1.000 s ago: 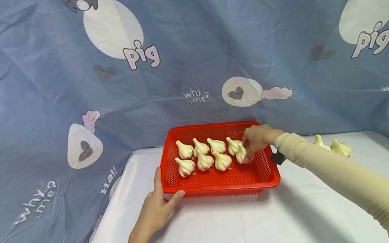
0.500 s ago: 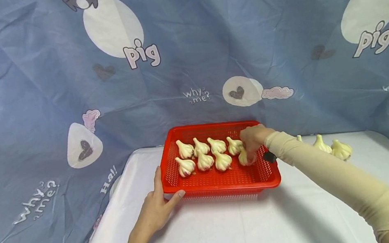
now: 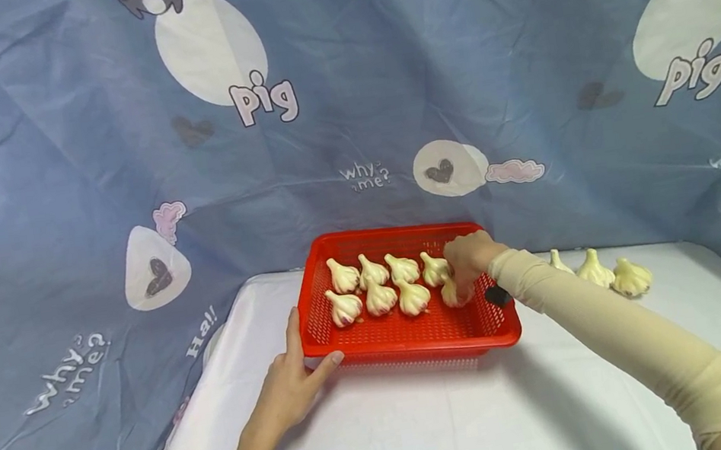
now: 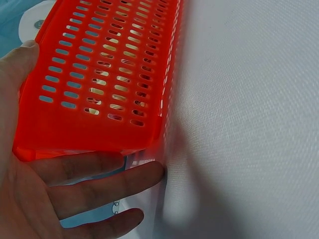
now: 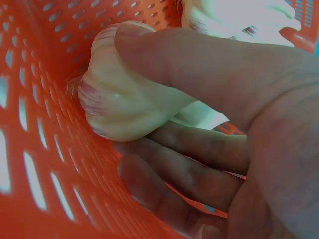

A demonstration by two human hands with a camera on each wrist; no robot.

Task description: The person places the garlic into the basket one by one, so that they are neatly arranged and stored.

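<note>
A red plastic basket (image 3: pixel 412 342) holds several garlic bulbs (image 3: pixel 381 297) in two rows. My left hand (image 3: pixel 293 388) grips its near left corner, thumb on the front rim; in the left wrist view the other fingers (image 4: pixel 107 190) lie spread by the basket's outside. Inside the right end of the basket, my right hand (image 3: pixel 472 255) pinches a garlic bulb (image 5: pixel 117 102), thumb above and fingertips below. That bulb's root end points at the slotted wall, and the hand hides part of it in the head view.
Three more garlic bulbs (image 3: pixel 593 269) lie on the white-covered table (image 3: pixel 404 434) right of the basket, one partly behind the right sleeve (image 3: pixel 612 320). A blue printed cloth (image 3: pixel 346 119) hangs behind the table.
My right hand has shifted slightly left and down inside the basket, uncovering a third bulb on the table. The left hand and basket stay in place.
</note>
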